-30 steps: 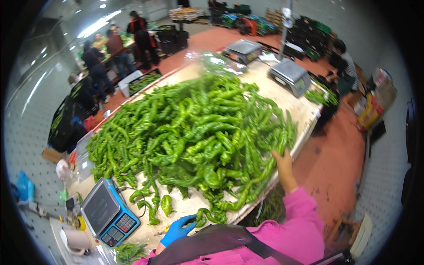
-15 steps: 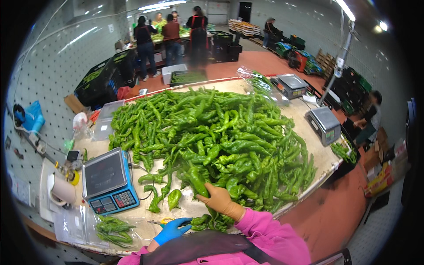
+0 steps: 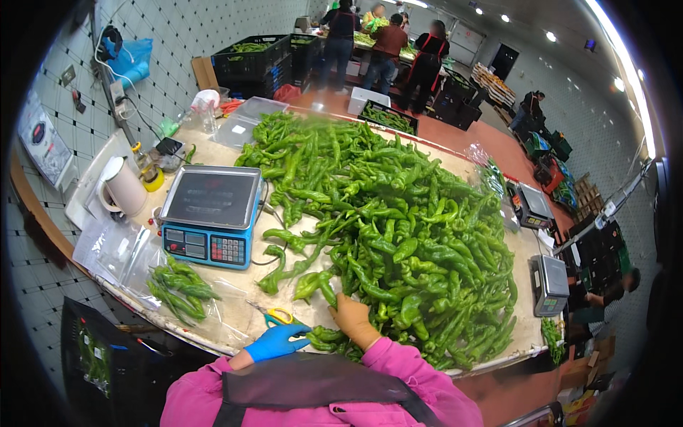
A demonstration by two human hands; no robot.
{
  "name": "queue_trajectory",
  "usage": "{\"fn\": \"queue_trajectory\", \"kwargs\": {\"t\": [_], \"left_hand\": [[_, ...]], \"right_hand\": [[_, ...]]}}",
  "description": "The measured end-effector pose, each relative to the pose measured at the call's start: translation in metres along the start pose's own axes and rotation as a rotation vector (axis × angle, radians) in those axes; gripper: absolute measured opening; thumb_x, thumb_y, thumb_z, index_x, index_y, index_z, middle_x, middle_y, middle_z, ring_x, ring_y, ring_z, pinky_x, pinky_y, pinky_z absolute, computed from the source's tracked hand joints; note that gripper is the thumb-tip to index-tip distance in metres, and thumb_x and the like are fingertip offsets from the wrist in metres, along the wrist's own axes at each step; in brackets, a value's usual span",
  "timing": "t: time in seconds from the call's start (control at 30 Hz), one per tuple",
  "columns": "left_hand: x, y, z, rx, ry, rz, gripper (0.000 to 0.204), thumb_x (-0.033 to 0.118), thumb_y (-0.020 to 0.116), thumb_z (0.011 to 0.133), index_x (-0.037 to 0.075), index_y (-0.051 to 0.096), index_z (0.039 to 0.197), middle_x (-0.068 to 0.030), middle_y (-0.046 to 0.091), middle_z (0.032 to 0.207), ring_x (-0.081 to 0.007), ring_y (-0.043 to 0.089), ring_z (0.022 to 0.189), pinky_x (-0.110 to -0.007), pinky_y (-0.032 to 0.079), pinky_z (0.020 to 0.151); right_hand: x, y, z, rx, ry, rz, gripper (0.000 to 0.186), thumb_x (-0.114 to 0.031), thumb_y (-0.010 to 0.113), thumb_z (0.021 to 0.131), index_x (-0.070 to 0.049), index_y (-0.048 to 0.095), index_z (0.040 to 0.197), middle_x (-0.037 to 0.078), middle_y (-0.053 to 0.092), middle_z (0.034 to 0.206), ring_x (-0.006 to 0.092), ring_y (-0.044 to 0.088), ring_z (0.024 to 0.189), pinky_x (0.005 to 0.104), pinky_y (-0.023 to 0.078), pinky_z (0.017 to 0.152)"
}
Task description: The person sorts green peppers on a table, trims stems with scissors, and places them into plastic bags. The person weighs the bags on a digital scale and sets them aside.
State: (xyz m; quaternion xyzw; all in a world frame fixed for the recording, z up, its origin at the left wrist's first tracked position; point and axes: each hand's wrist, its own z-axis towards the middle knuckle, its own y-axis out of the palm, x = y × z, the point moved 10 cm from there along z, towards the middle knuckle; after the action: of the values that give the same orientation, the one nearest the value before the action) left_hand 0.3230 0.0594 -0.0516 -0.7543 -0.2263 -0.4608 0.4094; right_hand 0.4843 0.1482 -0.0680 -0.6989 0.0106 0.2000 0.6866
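My right hand (image 3: 354,320), in a tan glove, touches a green pepper (image 3: 326,290) at its ten o'clock. From over here I can't tell if it pinches it. A big pepper pile (image 3: 427,249) sits at its one o'clock. My left hand (image 3: 276,342), gloved blue, has its fingers apart. Scissors (image 3: 279,315) lie at its twelve, a blue scale (image 3: 210,217) at its eleven.

Blue-gloved left hand (image 3: 276,343) pointing rightward; orange-gloved right hand (image 3: 356,320) angled forward-left.
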Motion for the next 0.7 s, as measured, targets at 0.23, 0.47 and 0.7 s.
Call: {"fn": "queue_trajectory", "kwargs": {"t": [0.23,0.47,0.7], "left_hand": [[-0.003,-0.014,-0.014,0.015,0.112,-0.006,0.044,0.033,0.064,0.092,0.007,0.061,0.128,-0.0171,0.068,0.112,-0.0285,0.068,0.102,-0.037,0.053,0.087],[-0.040,-0.049,-0.047,-0.051,0.087,0.133,0.046,0.036,0.065,0.092,0.009,0.062,0.129,-0.0164,0.067,0.119,-0.0287,0.066,0.108,-0.038,0.052,0.093],[-0.086,-0.116,-0.084,0.138,0.212,0.451,0.045,0.041,0.064,0.088,0.007,0.065,0.118,-0.0188,0.067,0.106,-0.0372,0.064,0.096,-0.047,0.051,0.082]], "right_hand": [[0.022,-0.021,-0.011,0.109,0.204,-0.049,0.038,-0.033,0.072,0.080,-0.009,0.059,0.106,0.013,0.068,0.095,0.0353,0.067,0.083,0.0466,0.053,0.070],[0.010,-0.003,-0.035,0.102,0.315,-0.202,0.030,-0.017,0.064,0.079,-0.012,0.059,0.108,0.010,0.065,0.102,0.0322,0.065,0.091,0.0463,0.053,0.072],[-0.046,-0.027,-0.037,0.321,0.337,-0.024,0.041,-0.018,0.074,0.077,-0.009,0.060,0.114,0.013,0.063,0.108,0.0350,0.062,0.098,0.0461,0.051,0.082]]}}
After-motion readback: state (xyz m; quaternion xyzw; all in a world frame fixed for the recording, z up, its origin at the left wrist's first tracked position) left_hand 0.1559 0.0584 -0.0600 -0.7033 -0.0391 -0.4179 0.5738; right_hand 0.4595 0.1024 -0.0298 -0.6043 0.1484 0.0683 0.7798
